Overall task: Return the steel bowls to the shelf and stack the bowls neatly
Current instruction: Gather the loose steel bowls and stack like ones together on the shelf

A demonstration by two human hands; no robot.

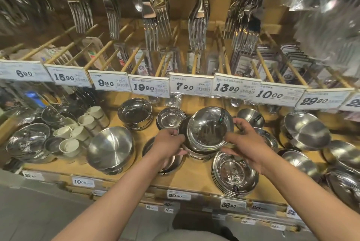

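A stack of shiny steel bowls [209,129] sits tilted toward me in the middle of the wooden shelf [194,178]. My left hand [169,143] grips its left rim and my right hand [247,143] grips its right rim. Under my left hand lies another steel bowl [171,164], partly hidden. A low stack of wide bowls [234,174] rests just below my right hand. Behind stand a deep bowl stack [135,113] and a small bowl [171,117]. A large bowl [111,147] lies tipped at the left.
More steel bowls [306,130] crowd the right end of the shelf. White cups [81,131] and wire strainers [29,141] fill the left. Price tags [190,86] line the rail above, with forks [197,18] hanging over it. Bare wood shows at the front middle.
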